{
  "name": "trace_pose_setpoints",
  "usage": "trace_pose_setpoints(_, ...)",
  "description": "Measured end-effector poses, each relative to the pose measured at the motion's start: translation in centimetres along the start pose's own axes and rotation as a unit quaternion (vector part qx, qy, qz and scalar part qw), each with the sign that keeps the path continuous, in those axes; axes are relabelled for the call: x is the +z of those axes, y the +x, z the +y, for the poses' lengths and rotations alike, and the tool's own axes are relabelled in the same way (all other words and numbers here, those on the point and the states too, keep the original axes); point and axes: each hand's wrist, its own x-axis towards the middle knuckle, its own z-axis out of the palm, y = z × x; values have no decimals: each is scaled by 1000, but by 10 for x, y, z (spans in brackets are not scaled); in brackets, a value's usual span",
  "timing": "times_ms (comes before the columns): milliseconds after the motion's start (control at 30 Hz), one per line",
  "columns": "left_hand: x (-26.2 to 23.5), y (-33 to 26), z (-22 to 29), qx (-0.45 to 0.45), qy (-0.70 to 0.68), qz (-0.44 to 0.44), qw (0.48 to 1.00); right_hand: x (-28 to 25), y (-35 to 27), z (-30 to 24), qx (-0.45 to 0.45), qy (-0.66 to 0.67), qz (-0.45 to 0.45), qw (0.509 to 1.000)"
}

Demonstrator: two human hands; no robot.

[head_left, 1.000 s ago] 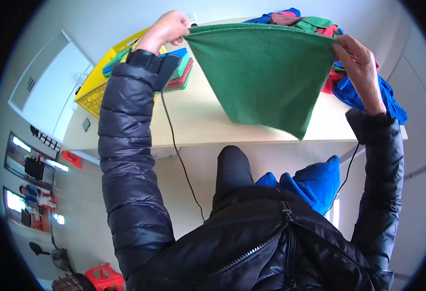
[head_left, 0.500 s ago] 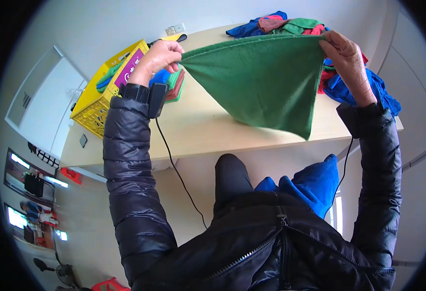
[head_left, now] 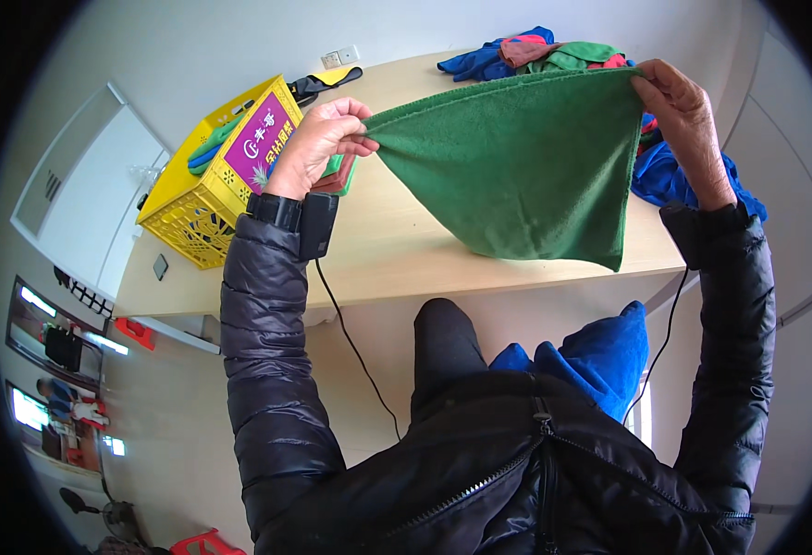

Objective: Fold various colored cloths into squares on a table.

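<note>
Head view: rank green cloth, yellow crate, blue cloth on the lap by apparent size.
1. green cloth, stretched between left hand and right hand, clearly the largest.
2. yellow crate.
3. blue cloth on the lap. It looks close to the crate and is partly hidden by the jacket, so 2 and 3 are unsure.

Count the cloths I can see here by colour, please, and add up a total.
Green cloths: 3, the held green cloth, one in the pile, one in the yellow crate
Blue cloths: 3, at pile, table edge, lap
Red or pink cloths: 2, pile, by crate
Total: 8, though bunched ones may hide more.
</note>
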Motion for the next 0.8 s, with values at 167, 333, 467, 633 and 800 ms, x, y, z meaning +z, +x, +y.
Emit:
trace_pose_setpoints(167,9,-16,5,37,-83,-38,995,-5,3,5,3,19,5,1000)
trace_pose_setpoints(333,11,-22,-2,70,-15,-11,997,-3,7,1,8,28,0,1000)
trace_pose_setpoints(467,3,-22,-9,58,24,33,997,4,9,-3,14,16,2,1000)
trace_pose_setpoints(633,-2,-24,-14,72,77,87,991,5,9,2,28,18,-17,999)
trace_pose_setpoints(800,6,-32,-7,146,99,141,974,7,6,-4,48,81,-18,995)
